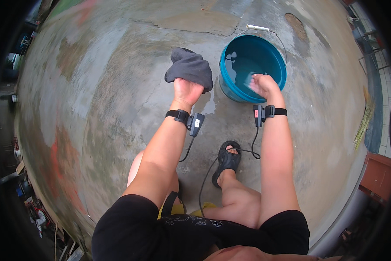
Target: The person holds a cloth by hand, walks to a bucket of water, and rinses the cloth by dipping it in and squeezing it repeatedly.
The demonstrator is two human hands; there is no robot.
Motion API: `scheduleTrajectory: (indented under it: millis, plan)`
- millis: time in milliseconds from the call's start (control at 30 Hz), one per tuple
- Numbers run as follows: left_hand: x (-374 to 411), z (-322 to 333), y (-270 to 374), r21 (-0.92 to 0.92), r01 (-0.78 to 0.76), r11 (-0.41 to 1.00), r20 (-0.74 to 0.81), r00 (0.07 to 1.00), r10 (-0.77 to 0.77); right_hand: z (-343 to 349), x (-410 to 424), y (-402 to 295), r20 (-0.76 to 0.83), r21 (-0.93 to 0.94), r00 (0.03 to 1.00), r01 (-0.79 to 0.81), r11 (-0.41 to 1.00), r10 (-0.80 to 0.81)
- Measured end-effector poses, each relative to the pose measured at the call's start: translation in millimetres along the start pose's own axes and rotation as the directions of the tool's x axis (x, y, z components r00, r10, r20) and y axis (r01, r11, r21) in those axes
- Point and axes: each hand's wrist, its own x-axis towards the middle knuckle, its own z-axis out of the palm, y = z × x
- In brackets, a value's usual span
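A dark grey cloth (pixel 190 67) lies bunched over my left hand (pixel 187 89), whose fingers are hidden beneath it; the palm side near the wrist shows. To its right, a blue plastic bucket (pixel 225 78) with a wire handle and white grip (pixel 257 28) stands on the wet concrete floor, with water (pixel 244 65) inside. Over the bucket's near rim reaches my right hand (pixel 262 84), its fingers bent and blurred above the water, with no object visible in them. Both wrists wear black straps with small cabled devices.
Below the bucket is my foot in a black sandal (pixel 229 160), with a thin black cable (pixel 205 179) hanging across it. A reddish-brown box-like object (pixel 378 176) and a bundle of straw (pixel 365 120) are at the right. Assorted clutter (pixel 35 212) lines the left edge.
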Motion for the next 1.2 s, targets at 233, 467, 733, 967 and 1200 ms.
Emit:
scheduleTrajectory:
  millis: [233, 467, 733, 967, 1200]
  plan:
    - [14.2, 18.5, -44.2, 0.067, -0.031, 0.997, -0.176, 0.983, 0.042, 54.5, -68.1, -49.8, 0.589, 0.244, 0.792, 0.013, 0.97, -0.159]
    - [12.8, 5.8, -43.3, -0.081, -0.001, 0.997, -0.178, 0.984, -0.013, 3.0, -17.5, -33.2, -0.017, -0.237, 0.945, 0.312, 0.92, -0.325]
    - [18.6, -1.3, -47.1, -0.107, -0.032, 0.994, -0.21, 0.978, 0.009, 26.7, -33.1, -28.1, 0.375, 0.138, 0.925, 0.007, 0.99, -0.059]
    - [14.8, 10.6, -50.6, -0.09, -0.026, 0.996, -0.236, 0.972, 0.004, 71.8, -70.0, -34.3, 0.515, -0.06, 0.771, 0.469, 0.881, -0.375]
    - [-6.6, 8.3, -4.6, -0.008, -0.157, 0.988, -0.248, 0.957, 0.15, 128.6, -94.8, 12.4, 0.722, -0.4, 0.185, 0.898, -0.184, -0.666]
